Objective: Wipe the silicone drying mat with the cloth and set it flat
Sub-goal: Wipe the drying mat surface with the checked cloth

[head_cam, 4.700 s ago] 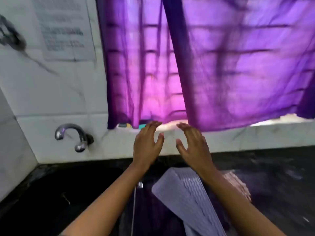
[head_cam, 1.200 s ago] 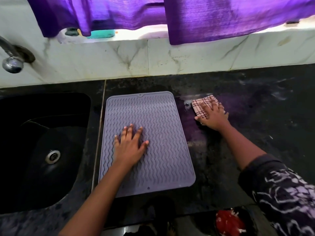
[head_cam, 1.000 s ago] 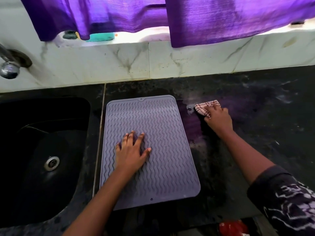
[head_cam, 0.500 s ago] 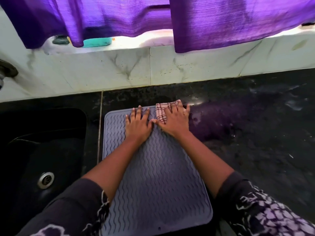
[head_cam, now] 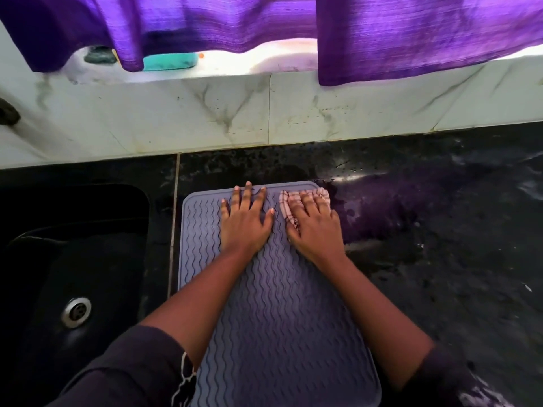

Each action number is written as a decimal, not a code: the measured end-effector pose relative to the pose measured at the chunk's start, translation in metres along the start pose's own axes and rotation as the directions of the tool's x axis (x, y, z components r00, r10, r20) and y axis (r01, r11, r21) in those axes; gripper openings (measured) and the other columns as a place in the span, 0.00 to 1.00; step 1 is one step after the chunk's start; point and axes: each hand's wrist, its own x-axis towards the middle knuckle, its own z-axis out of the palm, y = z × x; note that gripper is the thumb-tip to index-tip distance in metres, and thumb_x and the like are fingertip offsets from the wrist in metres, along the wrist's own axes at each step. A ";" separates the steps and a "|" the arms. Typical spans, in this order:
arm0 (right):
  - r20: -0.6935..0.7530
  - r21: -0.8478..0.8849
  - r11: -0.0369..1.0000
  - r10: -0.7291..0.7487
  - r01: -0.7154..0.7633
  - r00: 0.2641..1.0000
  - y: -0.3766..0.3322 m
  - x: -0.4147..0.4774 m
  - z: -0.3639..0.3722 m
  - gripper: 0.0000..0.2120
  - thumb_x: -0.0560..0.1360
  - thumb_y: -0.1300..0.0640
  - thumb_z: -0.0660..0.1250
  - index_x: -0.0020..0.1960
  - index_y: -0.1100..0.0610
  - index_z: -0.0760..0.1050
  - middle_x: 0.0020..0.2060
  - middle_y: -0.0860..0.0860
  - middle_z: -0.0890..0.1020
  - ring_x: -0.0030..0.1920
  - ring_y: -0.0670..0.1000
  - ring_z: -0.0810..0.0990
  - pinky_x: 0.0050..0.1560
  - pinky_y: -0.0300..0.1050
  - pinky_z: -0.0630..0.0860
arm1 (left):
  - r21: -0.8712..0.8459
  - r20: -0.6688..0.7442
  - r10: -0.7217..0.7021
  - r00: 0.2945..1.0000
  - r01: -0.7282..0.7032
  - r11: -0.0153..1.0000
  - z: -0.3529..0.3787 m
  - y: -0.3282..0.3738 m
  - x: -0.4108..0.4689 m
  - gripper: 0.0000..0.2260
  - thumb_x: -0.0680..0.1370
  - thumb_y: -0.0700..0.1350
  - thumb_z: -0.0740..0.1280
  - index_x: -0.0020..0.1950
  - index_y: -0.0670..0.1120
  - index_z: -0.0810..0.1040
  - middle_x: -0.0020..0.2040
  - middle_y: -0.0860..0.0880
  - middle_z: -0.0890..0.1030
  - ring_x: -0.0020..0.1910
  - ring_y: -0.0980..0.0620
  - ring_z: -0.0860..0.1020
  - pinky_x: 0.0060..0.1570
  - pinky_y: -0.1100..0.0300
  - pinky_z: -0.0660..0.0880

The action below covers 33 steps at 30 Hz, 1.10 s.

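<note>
A lilac silicone drying mat (head_cam: 273, 312) with wavy ridges lies flat on the black counter (head_cam: 440, 259), just right of the sink. My left hand (head_cam: 245, 221) rests palm down on the mat's far end, fingers spread. Beside it, my right hand (head_cam: 313, 224) presses a small pink checked cloth (head_cam: 286, 208) onto the mat's far right corner. Most of the cloth is hidden under my fingers.
A black sink (head_cam: 73, 274) with a metal drain (head_cam: 75, 312) sits to the left. A white marble backsplash (head_cam: 264, 113) runs behind the counter. Purple curtains (head_cam: 382, 33) hang over a sill holding a teal soap bar (head_cam: 170, 60). The counter right of the mat looks wet.
My right hand brought the cloth from the counter onto the mat's far right corner. My left hand slid from the mat's middle up to its far end.
</note>
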 end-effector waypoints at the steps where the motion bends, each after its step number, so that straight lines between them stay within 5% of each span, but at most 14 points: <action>1: -0.012 -0.002 1.000 -0.014 0.014 1.000 0.001 -0.009 0.000 0.28 0.73 0.42 0.53 0.70 0.52 0.63 0.70 0.55 0.67 0.69 0.59 0.63 0.61 0.59 0.65 | 0.001 -0.002 0.002 1.000 -0.002 1.000 0.000 0.000 0.000 0.27 0.79 0.61 0.48 0.77 0.55 0.50 0.79 0.48 0.50 0.77 0.46 0.47 0.72 0.44 0.43; 7: 0.086 0.007 1.000 -0.007 0.006 0.996 0.001 0.007 0.001 0.30 0.74 0.37 0.52 0.73 0.46 0.54 0.75 0.50 0.57 0.74 0.57 0.50 0.67 0.69 0.46 | 0.014 -0.012 0.006 1.000 -0.005 1.000 0.001 0.000 -0.001 0.27 0.79 0.61 0.47 0.77 0.55 0.50 0.79 0.48 0.50 0.77 0.46 0.47 0.73 0.44 0.43; 15: -0.042 0.002 1.000 -0.016 0.016 0.999 -0.004 -0.023 0.004 0.27 0.74 0.46 0.58 0.70 0.55 0.64 0.68 0.57 0.70 0.68 0.62 0.65 0.61 0.61 0.66 | 0.025 -0.026 0.001 1.000 -0.001 1.000 0.005 -0.001 0.002 0.27 0.78 0.62 0.47 0.77 0.56 0.51 0.78 0.48 0.51 0.77 0.46 0.47 0.72 0.44 0.43; 23: 0.019 0.025 1.000 -0.013 0.013 1.000 -0.007 -0.016 -0.001 0.25 0.77 0.47 0.56 0.71 0.53 0.62 0.71 0.54 0.66 0.70 0.60 0.61 0.64 0.60 0.62 | 0.021 -0.013 0.003 1.000 -0.003 1.000 0.002 0.001 0.000 0.27 0.79 0.61 0.47 0.77 0.55 0.51 0.79 0.48 0.51 0.77 0.45 0.47 0.72 0.43 0.44; 25: -0.018 0.216 0.976 0.020 -0.015 1.000 0.000 -0.008 -0.012 0.20 0.76 0.46 0.56 0.65 0.51 0.70 0.62 0.52 0.77 0.63 0.55 0.71 0.57 0.54 0.71 | 0.006 -0.007 0.000 1.000 0.000 1.000 0.001 0.001 0.000 0.27 0.79 0.61 0.48 0.77 0.55 0.51 0.79 0.48 0.51 0.77 0.45 0.47 0.73 0.43 0.43; 28: 0.059 0.721 0.633 0.351 -0.284 0.934 0.008 0.022 -0.036 0.17 0.74 0.38 0.55 0.50 0.46 0.77 0.39 0.45 0.82 0.41 0.47 0.80 0.41 0.47 0.78 | 0.001 -0.005 0.000 1.000 0.000 1.000 0.000 0.001 0.001 0.27 0.79 0.61 0.47 0.77 0.55 0.51 0.79 0.48 0.51 0.77 0.46 0.47 0.73 0.43 0.43; 30: -0.030 0.630 0.740 0.327 -0.236 0.945 0.007 0.037 -0.034 0.17 0.76 0.43 0.58 0.58 0.50 0.76 0.48 0.49 0.82 0.48 0.49 0.79 0.49 0.52 0.78 | 0.002 -0.006 -0.001 1.000 0.001 1.000 0.001 0.000 0.001 0.27 0.79 0.62 0.47 0.77 0.56 0.51 0.78 0.48 0.51 0.77 0.46 0.47 0.73 0.43 0.43; 33: 0.025 0.189 0.979 0.068 -0.071 0.997 -0.004 0.040 -0.009 0.23 0.77 0.45 0.56 0.70 0.51 0.64 0.70 0.54 0.68 0.69 0.58 0.63 0.65 0.61 0.64 | 0.007 -0.012 -0.002 1.000 0.002 1.000 0.002 0.000 0.001 0.27 0.79 0.62 0.47 0.77 0.55 0.52 0.78 0.48 0.51 0.77 0.46 0.47 0.73 0.43 0.44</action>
